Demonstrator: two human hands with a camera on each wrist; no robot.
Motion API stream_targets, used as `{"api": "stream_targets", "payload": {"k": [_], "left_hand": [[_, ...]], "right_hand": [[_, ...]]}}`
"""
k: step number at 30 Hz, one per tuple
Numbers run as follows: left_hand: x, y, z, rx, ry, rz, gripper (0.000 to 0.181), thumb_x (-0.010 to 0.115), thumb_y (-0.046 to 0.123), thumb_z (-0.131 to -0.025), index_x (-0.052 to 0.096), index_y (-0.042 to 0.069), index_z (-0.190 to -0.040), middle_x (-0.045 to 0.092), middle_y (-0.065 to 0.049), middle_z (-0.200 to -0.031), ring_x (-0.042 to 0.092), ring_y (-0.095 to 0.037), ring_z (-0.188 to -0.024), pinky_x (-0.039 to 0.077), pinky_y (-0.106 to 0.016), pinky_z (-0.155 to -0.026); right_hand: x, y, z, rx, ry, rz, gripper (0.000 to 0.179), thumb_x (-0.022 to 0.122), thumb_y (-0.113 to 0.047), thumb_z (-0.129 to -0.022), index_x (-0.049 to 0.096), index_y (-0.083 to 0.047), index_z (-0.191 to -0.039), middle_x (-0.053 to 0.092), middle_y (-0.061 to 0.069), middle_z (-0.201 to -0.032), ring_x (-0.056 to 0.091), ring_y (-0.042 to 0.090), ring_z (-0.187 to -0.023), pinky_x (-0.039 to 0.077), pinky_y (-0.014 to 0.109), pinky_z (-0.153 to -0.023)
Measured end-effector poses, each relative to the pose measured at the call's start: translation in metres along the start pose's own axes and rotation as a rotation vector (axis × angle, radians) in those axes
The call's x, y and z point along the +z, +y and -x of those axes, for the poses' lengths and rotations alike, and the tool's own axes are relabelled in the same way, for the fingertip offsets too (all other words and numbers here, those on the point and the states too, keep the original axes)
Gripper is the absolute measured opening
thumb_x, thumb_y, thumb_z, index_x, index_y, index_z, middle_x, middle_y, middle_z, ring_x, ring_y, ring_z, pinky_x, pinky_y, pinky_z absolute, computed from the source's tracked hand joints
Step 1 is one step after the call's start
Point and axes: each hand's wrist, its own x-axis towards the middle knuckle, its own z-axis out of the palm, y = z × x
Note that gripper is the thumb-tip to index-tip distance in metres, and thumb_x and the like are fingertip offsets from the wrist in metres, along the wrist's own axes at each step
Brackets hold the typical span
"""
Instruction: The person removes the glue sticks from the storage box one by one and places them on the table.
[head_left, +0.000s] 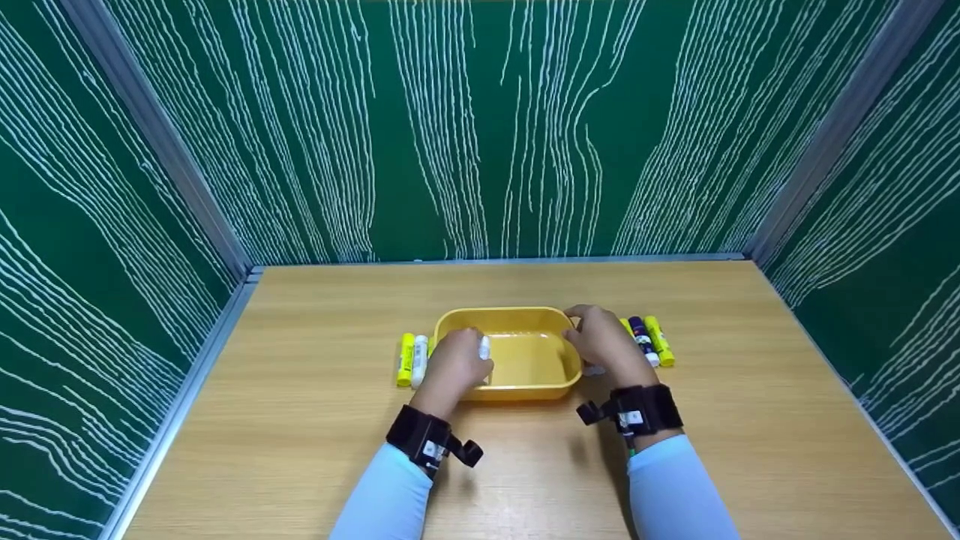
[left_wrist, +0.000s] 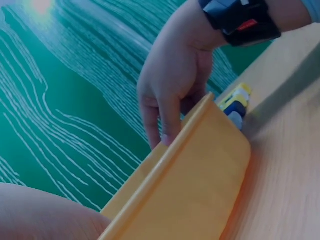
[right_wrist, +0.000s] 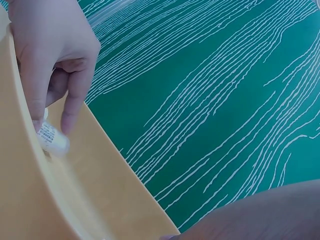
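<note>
A yellow plastic tub (head_left: 529,360) sits on the table. Inside its left part my left hand (head_left: 456,361) pinches a white glue stick (head_left: 484,348); the right wrist view shows this glue stick (right_wrist: 53,140) held low, slanting between thumb and fingers. My right hand (head_left: 606,343) grips the tub's right rim, its thumb over the inner edge. Left of the tub lie a yellow glue stick (head_left: 406,360) and a white one (head_left: 420,361), with another yellow one partly hidden. Beyond the right hand lie a dark blue glue stick (head_left: 642,339) and a yellow one (head_left: 659,341), plus one partly covered.
The wooden table (head_left: 315,450) is bounded by green panels (head_left: 510,135) with white wavy lines at the back and both sides. Grey metal posts (head_left: 161,135) stand at the corners. Each wrist wears a black strap (head_left: 646,409) with a camera.
</note>
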Motion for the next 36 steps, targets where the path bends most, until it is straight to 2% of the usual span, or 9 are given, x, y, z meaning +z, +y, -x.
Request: {"api": "stream_targets", "payload": {"k": [4, 7, 16, 23, 26, 32, 34, 36], "left_hand": [[-0.004, 0.002, 0.0, -0.058, -0.022, 0.113, 0.056, 0.082, 0.015, -0.102, 0.066, 0.008, -0.156, 0.076, -0.008, -0.127, 0.074, -0.018, -0.092, 0.061, -0.028, -0.072], [-0.007, 0.002, 0.001, -0.089, -0.025, 0.176, 0.06, 0.082, 0.018, -0.104, 0.063, 0.012, -0.161, 0.074, -0.009, -0.138, 0.075, -0.019, -0.094, 0.063, -0.028, -0.074], [-0.022, 0.006, 0.004, -0.06, 0.024, 0.186, 0.063, 0.082, 0.022, -0.104, 0.061, 0.015, -0.163, 0.072, -0.01, -0.143, 0.075, -0.021, -0.098, 0.064, -0.03, -0.079], [-0.043, 0.006, 0.012, -0.025, 0.103, 0.199, 0.065, 0.083, 0.018, -0.103, 0.06, 0.015, -0.164, 0.077, -0.014, -0.134, 0.078, -0.019, -0.09, 0.068, -0.033, -0.077], [-0.053, 0.005, 0.015, -0.048, 0.116, 0.234, 0.067, 0.083, 0.018, -0.103, 0.058, 0.016, -0.165, 0.076, -0.015, -0.137, 0.079, -0.02, -0.093, 0.07, -0.033, -0.08], [-0.071, 0.001, 0.018, -0.116, 0.125, 0.284, 0.072, 0.083, 0.015, -0.102, 0.055, 0.021, -0.168, 0.071, -0.017, -0.149, 0.075, -0.026, -0.11, 0.07, -0.042, -0.094], [-0.076, -0.003, 0.018, -0.137, 0.123, 0.29, 0.075, 0.084, 0.014, -0.101, 0.054, 0.023, -0.169, 0.071, -0.016, -0.146, 0.074, -0.026, -0.109, 0.07, -0.041, -0.094], [-0.08, -0.007, 0.018, -0.155, 0.113, 0.296, 0.078, 0.084, 0.013, -0.101, 0.052, 0.023, -0.171, 0.072, -0.014, -0.139, 0.075, -0.025, -0.102, 0.07, -0.037, -0.088]], "right_hand": [[0.0, -0.001, 0.0, 0.002, -0.006, -0.001, 0.053, 0.062, -0.02, -0.118, 0.052, -0.01, -0.169, 0.069, 0.019, -0.124, 0.069, 0.027, -0.097, 0.058, 0.03, -0.07], [0.0, -0.001, 0.0, 0.01, -0.01, -0.003, 0.053, 0.063, -0.02, -0.118, 0.052, -0.011, -0.169, 0.069, 0.019, -0.127, 0.07, 0.028, -0.101, 0.06, 0.03, -0.073], [0.0, 0.001, -0.001, 0.01, -0.012, -0.007, 0.053, 0.062, -0.021, -0.118, 0.052, -0.011, -0.169, 0.07, 0.02, -0.129, 0.07, 0.029, -0.105, 0.063, 0.032, -0.078], [0.002, 0.004, -0.001, -0.093, 0.048, 0.081, 0.051, 0.065, -0.02, -0.116, 0.057, -0.004, -0.164, 0.073, 0.022, -0.123, 0.069, 0.027, -0.099, 0.059, 0.032, -0.078], [0.002, 0.003, -0.001, -0.088, 0.039, 0.065, 0.051, 0.064, -0.02, -0.117, 0.056, -0.004, -0.164, 0.072, 0.021, -0.121, 0.069, 0.027, -0.096, 0.058, 0.031, -0.074], [0.0, 0.003, -0.001, -0.051, 0.015, 0.038, 0.052, 0.063, -0.021, -0.117, 0.054, -0.007, -0.166, 0.07, 0.02, -0.124, 0.07, 0.028, -0.098, 0.059, 0.03, -0.073], [-0.001, 0.003, -0.001, -0.044, 0.01, 0.031, 0.052, 0.063, -0.021, -0.118, 0.053, -0.007, -0.167, 0.07, 0.021, -0.125, 0.07, 0.028, -0.099, 0.06, 0.03, -0.073], [-0.002, 0.003, 0.0, -0.038, 0.003, 0.02, 0.052, 0.062, -0.021, -0.118, 0.053, -0.007, -0.168, 0.07, 0.021, -0.126, 0.071, 0.028, -0.1, 0.061, 0.03, -0.073]]}}
